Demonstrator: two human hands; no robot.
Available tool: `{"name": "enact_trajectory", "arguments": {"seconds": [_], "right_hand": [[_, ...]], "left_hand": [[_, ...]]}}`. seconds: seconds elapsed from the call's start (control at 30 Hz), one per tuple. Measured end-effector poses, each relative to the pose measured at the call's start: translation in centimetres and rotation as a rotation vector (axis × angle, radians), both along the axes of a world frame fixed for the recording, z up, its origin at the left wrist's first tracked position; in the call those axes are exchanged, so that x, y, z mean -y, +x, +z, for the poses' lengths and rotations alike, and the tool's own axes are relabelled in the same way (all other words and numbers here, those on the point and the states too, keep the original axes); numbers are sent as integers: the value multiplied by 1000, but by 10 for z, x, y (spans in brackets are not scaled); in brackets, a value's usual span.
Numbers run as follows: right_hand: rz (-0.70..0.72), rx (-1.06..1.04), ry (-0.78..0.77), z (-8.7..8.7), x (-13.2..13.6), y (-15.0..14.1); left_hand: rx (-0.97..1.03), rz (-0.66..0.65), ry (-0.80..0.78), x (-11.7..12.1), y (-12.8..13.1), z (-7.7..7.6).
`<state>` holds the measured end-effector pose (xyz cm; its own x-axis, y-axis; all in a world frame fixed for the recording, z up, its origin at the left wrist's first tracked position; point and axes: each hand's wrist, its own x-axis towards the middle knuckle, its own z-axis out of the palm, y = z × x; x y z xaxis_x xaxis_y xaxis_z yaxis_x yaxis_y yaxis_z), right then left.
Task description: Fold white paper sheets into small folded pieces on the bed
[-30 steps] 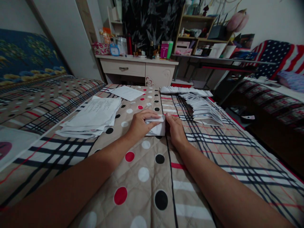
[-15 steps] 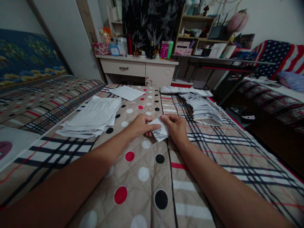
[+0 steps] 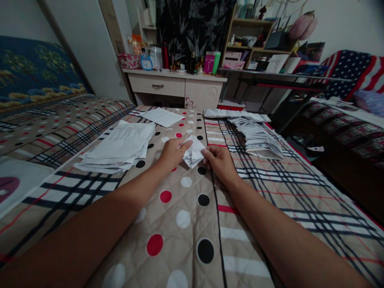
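A small folded sheet of paper [image 3: 193, 152], white with some dark print, is held above the bed between both hands. My left hand [image 3: 174, 153] grips its left edge, thumb on top. At its right corner my right hand [image 3: 219, 161] pinches the paper between thumb and fingers. To the left lies a stack of printed paper sheets [image 3: 120, 140], slightly fanned out. Farther back a separate white sheet [image 3: 162, 117] rests flat. On the right, a row of folded papers [image 3: 260, 138] leans in overlapping order, and another packed row [image 3: 237, 115] lies behind it.
A quilted bedspread [image 3: 171, 240] with dots and plaid stripes covers the bed. A white dresser [image 3: 156, 85] with bottles stands beyond its far edge. A desk with shelves [image 3: 255, 50] is at the back right. A white item with a purple patch [image 3: 27, 180] lies far left.
The folded paper has turned and moved slightly left and up with both hands. My right hand now holds it by the corner, and more of its white face shows.
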<state>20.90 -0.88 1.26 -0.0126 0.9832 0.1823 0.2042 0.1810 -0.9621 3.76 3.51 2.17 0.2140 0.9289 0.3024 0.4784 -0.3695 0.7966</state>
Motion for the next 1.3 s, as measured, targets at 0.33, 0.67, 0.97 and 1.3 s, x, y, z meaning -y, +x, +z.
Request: {"name": "enact_trajectory", "arguments": {"seconds": [0.33, 0.67, 0.97, 1.3], "right_hand": [[-306, 934, 9, 12, 4, 4], [-326, 892, -30, 11, 3, 5], [-287, 899, -39, 13, 5, 4], [-269, 810, 29, 10, 6, 3]], "left_hand": [[-542, 135, 151, 4, -9, -2], [-580, -77, 121, -9, -19, -5], [-614, -146, 15, -6, -20, 6], [-38, -117, -59, -20, -17, -21]]}}
